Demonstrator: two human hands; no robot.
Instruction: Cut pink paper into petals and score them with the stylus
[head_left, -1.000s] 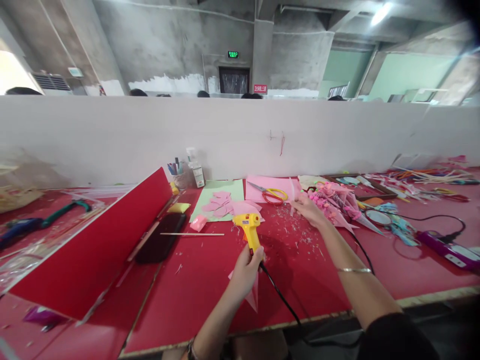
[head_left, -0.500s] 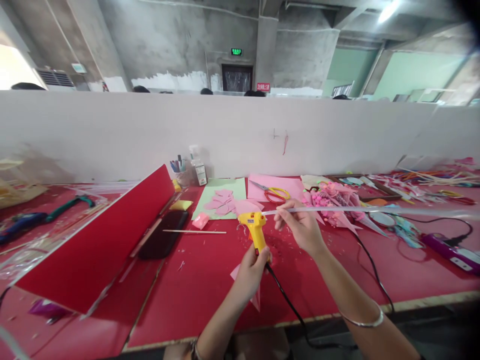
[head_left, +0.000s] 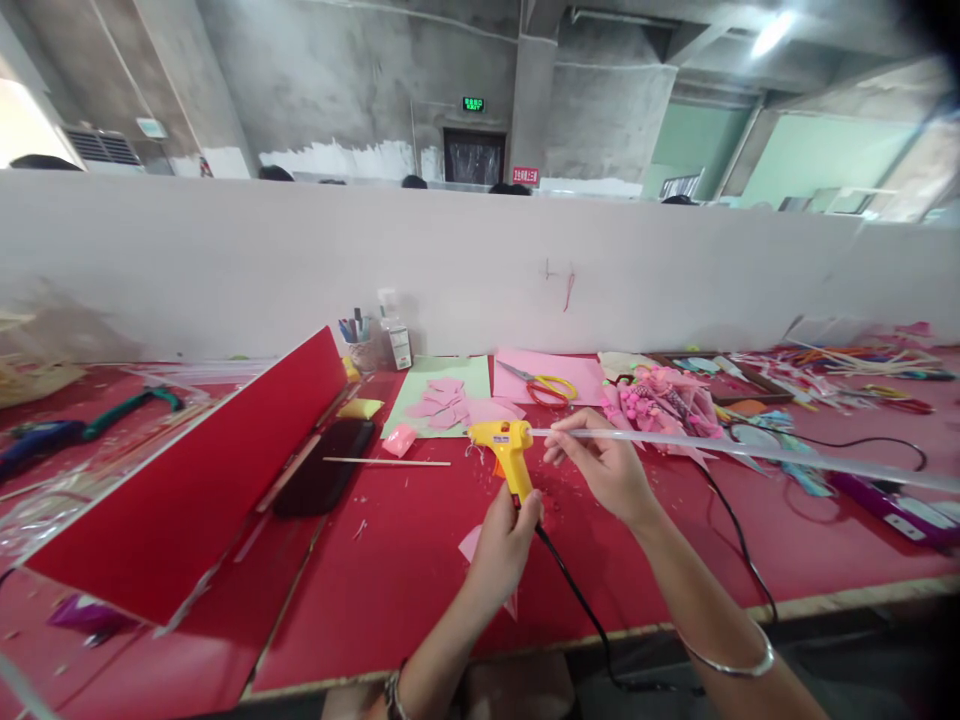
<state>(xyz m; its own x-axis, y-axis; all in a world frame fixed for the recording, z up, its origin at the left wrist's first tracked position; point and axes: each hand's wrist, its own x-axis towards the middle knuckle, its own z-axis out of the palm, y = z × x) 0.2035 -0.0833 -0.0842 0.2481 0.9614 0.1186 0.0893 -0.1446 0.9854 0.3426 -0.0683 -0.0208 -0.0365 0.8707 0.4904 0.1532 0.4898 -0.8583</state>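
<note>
My left hand (head_left: pixel 505 540) is closed round the lower handle of a yellow glue gun (head_left: pixel 511 460), whose nozzle points left. A long translucent glue stick (head_left: pixel 697 443) is pinched in my right hand (head_left: pixel 600 465), its near end at the back of the gun. Whether the stick has entered the gun I cannot tell. A black cord (head_left: pixel 574 590) runs from the handle toward the table's front edge. Under my left wrist lies a pink paper piece (head_left: pixel 470 543), partly hidden. Behind the gun, pink paper cutouts (head_left: pixel 442 400) rest on a green sheet (head_left: pixel 409 405).
A red board (head_left: pixel 202 480) stands tilted at left beside a black phone (head_left: pixel 330 470). Scissors (head_left: pixel 544 385) lie on a pink sheet (head_left: pixel 517 362). Pink paper flowers (head_left: pixel 667 400) are to the right, with a purple device (head_left: pixel 896 508) beyond. A thin stick (head_left: pixel 386 462) lies left of the gun.
The far end of the glue stick has dipped, so it now slopes down to the right. Both hands keep nearly the same place and grip.
</note>
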